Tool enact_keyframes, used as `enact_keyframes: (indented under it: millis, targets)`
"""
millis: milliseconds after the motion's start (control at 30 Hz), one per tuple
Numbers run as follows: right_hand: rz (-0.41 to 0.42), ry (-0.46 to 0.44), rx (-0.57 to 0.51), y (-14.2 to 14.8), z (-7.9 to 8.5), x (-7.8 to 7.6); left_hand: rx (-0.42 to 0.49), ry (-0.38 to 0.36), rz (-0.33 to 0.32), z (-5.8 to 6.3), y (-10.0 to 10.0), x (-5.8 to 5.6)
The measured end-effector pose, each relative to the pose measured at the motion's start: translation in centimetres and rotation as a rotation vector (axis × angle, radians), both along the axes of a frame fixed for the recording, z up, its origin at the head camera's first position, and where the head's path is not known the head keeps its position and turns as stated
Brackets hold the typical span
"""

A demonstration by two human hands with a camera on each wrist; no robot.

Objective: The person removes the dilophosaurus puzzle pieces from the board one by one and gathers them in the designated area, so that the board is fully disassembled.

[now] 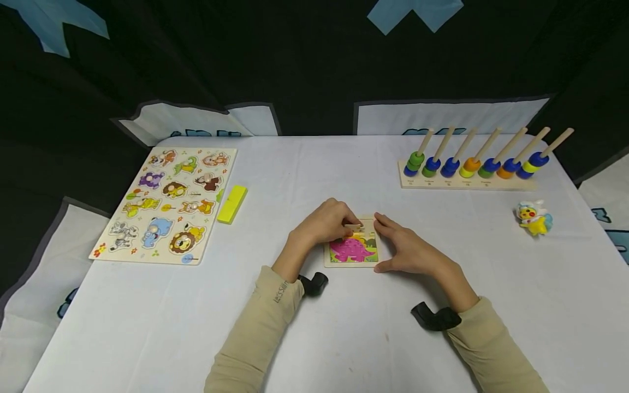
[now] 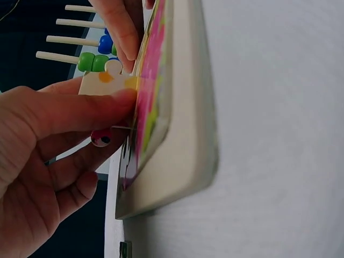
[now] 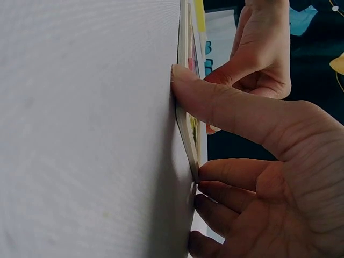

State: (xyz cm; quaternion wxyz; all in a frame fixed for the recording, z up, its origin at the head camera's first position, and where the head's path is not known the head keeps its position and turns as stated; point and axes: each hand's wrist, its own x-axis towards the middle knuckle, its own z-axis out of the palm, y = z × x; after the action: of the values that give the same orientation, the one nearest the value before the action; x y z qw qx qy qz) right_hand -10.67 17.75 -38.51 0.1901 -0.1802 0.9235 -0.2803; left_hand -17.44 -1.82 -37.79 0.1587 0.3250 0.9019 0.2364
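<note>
A small wooden jigsaw board (image 1: pixel 351 265) with a pink dinosaur picture lies flat on the table between the hands. My left hand (image 1: pixel 325 222) pinches a jigsaw piece (image 2: pixel 98 85) between thumb and fingers over the board's upper left part. In the left wrist view the piece stands tilted up against the picture, its knob and orange patch showing. At the board's right edge, my right hand (image 1: pixel 410 250) holds the frame, thumb at the near corner and fingers at the far corner. The right wrist view shows that thumb (image 3: pixel 215 102) pressed to the edge.
On the left lies an animal peg puzzle (image 1: pixel 162 218), with a yellow block (image 1: pixel 232 204) beside it. A bead-stacking rack (image 1: pixel 467 183) with upright pegs stands at the back right. Nearer, at right, is a small yellow figurine (image 1: pixel 534 218). Dark curtain hangs behind the white-covered table (image 1: pixel 314 338).
</note>
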Motion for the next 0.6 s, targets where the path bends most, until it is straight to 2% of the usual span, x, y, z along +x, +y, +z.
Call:
enact_keyframes:
  millis: [200,400,600]
  targets:
    - [0.005,0.010,0.003,0.07,-0.05,0.00,0.001,-0.001,-0.003,0.18,0.17,0.22]
    - [0.002,0.004,0.004,0.10,-0.09,-0.03,-0.003,0.040,-0.025,0.27,0.40,0.50]
    - [0.002,0.005,0.011,0.03,-0.07,-0.02,0.010,0.004,0.020,0.09,0.18,0.36]
